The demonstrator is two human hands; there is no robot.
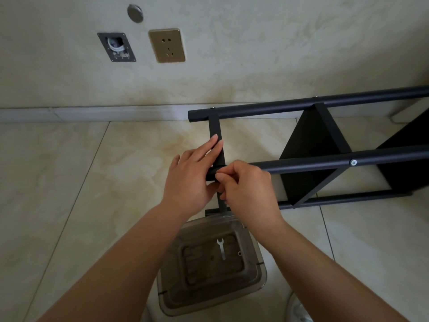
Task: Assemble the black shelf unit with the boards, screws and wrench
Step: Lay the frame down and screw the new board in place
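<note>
A pale marbled wall (255,54) fills the upper half, meeting glossy cream floor tiles (81,182) at a light baseboard (92,111). The black shelf unit (320,145) lies on its side on the tiles at right, round posts running toward the wall's right end with dark boards between them. Below it on the floor sits a clear plastic bin (211,266) holding a small silver wrench (221,248). On the wall are a gold socket (167,45), an open wall box (116,46) and a round metal cap (135,13). The left hand (192,180) wraps the near post's end, fingers extended along a flat crossbar; the right hand (246,189) has its fingertips curled and pinched at that same joint, though what they pinch is hidden.
</note>
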